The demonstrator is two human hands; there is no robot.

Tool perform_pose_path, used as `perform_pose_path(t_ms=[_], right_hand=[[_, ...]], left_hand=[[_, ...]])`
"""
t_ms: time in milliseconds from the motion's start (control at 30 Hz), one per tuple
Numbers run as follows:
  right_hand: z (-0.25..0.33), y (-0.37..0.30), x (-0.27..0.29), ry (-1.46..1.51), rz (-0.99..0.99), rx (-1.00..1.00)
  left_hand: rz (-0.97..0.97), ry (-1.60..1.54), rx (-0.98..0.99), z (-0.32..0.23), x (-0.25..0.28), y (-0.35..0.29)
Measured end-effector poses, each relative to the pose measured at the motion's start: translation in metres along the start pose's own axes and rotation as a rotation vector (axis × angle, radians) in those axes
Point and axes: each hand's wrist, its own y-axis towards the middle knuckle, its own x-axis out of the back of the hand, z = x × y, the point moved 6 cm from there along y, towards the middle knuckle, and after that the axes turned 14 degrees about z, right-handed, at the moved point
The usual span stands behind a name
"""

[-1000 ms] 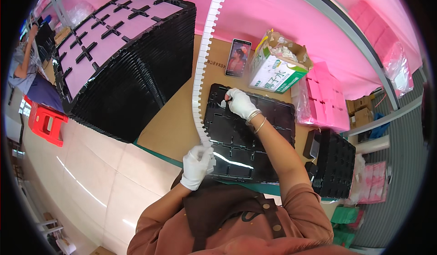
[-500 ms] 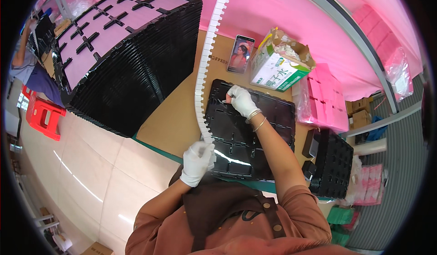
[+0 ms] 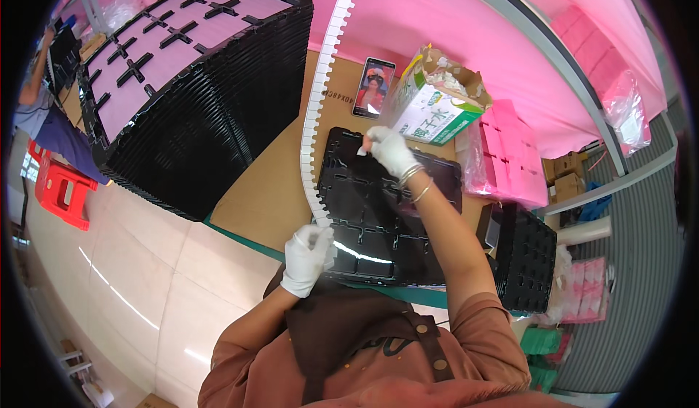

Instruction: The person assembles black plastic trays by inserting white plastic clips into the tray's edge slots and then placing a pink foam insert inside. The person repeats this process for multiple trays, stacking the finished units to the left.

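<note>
Over my feed I see a tall stack of black trays [image 3: 218, 109] at left, then a flat black tray [image 3: 371, 203] beside it. A white notched strip [image 3: 312, 128] runs down along that tray's left edge. With the left hand [image 3: 306, 259], fingers closed, I grip its lower end; the right hand [image 3: 394, 153] pinches a small white piece [image 3: 362, 152] over the tray's far side.

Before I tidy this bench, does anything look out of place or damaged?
Mainly the open cardboard box beyond the black tray: its top flaps look ragged, with white scraps piled inside. Nothing appears spilled.
</note>
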Motion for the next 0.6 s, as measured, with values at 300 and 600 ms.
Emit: perform_pose_path(t_ms=[300, 600], right_hand=[[-0.011, 0.014, -0.045, -0.264, -0.107, -0.147], [-0.014, 0.016, -0.046, -0.357, -0.028, -0.119]], left_hand=[[0.013, -0.014, 0.010, -0.007, -0.001, -0.002], [0.016, 0.021, 0.047, -0.009, -0.001, -0.003]])
